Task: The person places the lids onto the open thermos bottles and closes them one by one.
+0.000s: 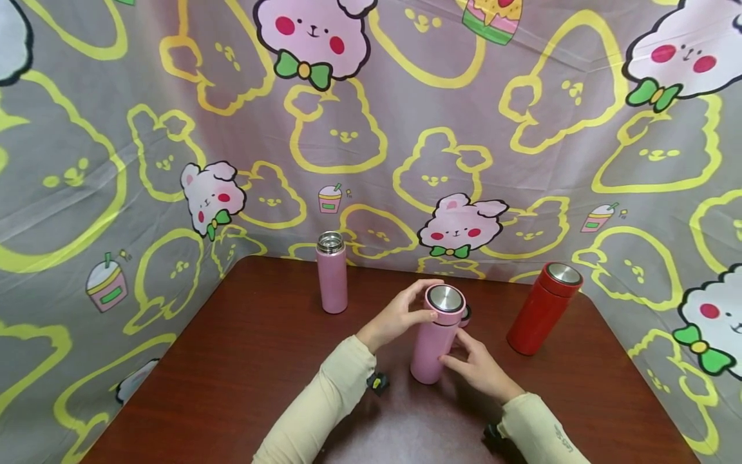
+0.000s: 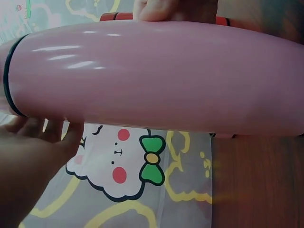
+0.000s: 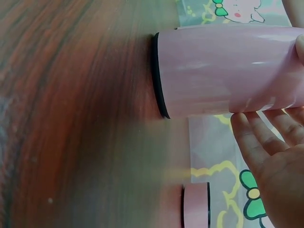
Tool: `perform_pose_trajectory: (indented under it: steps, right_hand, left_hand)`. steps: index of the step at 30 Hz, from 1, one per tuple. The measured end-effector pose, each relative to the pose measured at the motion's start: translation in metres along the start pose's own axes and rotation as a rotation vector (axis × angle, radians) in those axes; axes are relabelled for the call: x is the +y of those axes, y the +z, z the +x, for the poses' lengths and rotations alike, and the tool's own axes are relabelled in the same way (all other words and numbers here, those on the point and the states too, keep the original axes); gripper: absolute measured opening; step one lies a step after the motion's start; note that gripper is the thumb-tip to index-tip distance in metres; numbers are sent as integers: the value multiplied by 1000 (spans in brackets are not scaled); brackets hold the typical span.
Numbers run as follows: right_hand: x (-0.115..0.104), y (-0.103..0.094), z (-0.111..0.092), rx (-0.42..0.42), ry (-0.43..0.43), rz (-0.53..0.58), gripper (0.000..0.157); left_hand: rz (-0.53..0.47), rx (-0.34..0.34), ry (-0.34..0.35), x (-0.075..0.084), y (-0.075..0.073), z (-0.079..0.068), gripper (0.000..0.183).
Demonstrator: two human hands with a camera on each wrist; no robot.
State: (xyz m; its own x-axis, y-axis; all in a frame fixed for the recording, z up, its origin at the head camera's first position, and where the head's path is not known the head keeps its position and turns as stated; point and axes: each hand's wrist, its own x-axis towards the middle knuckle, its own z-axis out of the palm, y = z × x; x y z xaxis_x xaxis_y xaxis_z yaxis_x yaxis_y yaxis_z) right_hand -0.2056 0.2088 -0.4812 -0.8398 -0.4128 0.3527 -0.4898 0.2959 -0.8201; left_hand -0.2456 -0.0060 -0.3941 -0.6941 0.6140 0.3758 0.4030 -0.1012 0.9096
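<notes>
A pink thermos (image 1: pixel 432 348) with a steel-topped pink lid (image 1: pixel 446 301) stands between both hands, near the middle of the table. My left hand (image 1: pixel 400 319) grips the lid, thumb in front and fingers behind. Lower down, my right hand (image 1: pixel 481 367) holds the thermos body between thumb and fingers. The left wrist view shows the thermos body (image 2: pixel 156 76) lying across the picture, with left fingers (image 2: pixel 57 130) near the lid seam. In the right wrist view the black base ring (image 3: pixel 160 76) is close to the tabletop; whether it touches, I cannot tell.
An uncapped pink thermos (image 1: pixel 333 283) stands at the back left, its steel mouth showing. A red thermos (image 1: pixel 536 316), lid on, stands to the right. Behind the held thermos sits a separate pink lid (image 1: pixel 466 316), mostly hidden. A patterned curtain (image 1: pixel 371 142) closes off the table's back and sides.
</notes>
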Motion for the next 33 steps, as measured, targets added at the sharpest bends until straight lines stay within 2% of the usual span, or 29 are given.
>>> perform_pose_trajectory:
  steps: [6, 14, 25, 33]
  right_hand:
    - [-25, -2, 1, -18, 14, -8, 48]
    - [-27, -3, 2, -18, 38, 11, 49]
    - [-28, -3, 2, -20, 55, 5, 52]
    - [-27, -4, 2, -28, 63, 13, 52]
  left_hand:
    - [-120, -57, -5, -6, 1, 5, 59]
    - [-219, -101, 71, -13, 2, 14, 61]
    - [-266, -121, 40, -14, 3, 17, 57]
    - [-304, -156, 65, -14, 3, 22, 62]
